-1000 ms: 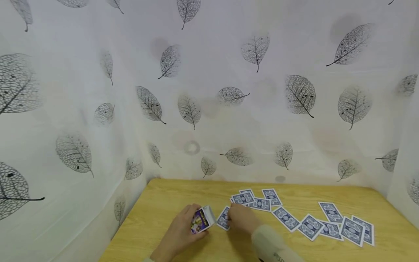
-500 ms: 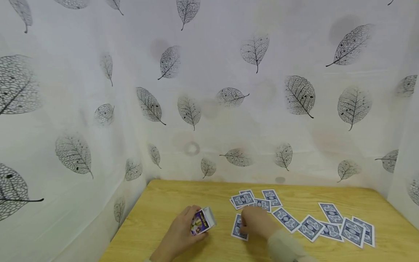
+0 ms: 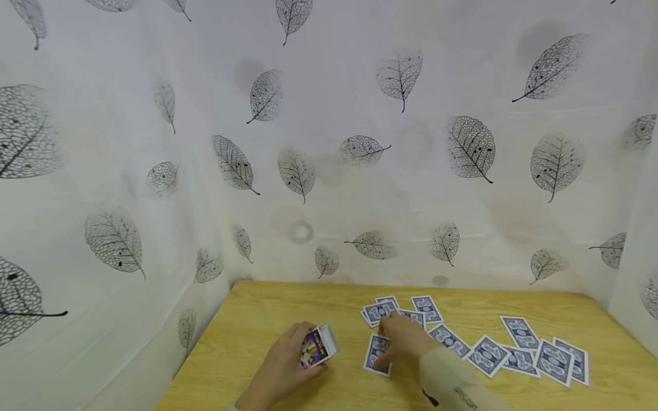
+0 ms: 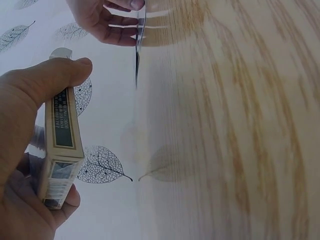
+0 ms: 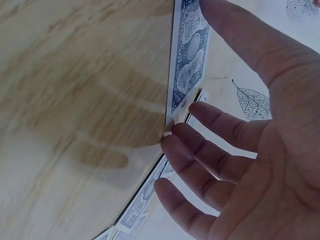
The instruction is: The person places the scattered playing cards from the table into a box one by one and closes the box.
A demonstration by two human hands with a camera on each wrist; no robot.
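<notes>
My left hand grips a small playing-card box with a purple printed face, tilted above the table. The left wrist view shows the thumb along the box's narrow side, which has a dark lettered panel; a barcode is on one end. To its right, my right hand is over a blue-backed playing card lying face down. In the right wrist view its thumb touches that card, while the other fingers, spread and loosely bent, reach past the card's edge. The hand partly covers nearby cards.
Several blue-backed cards lie face down on the wooden table: an overlapping group behind the right hand and a spread row to the right. A leaf-patterned white curtain hangs along the back and sides.
My right hand slid one card rightward over the table, apart from the left hand, then its curled fingers spread out. The left hand with the card box has stayed in place.
</notes>
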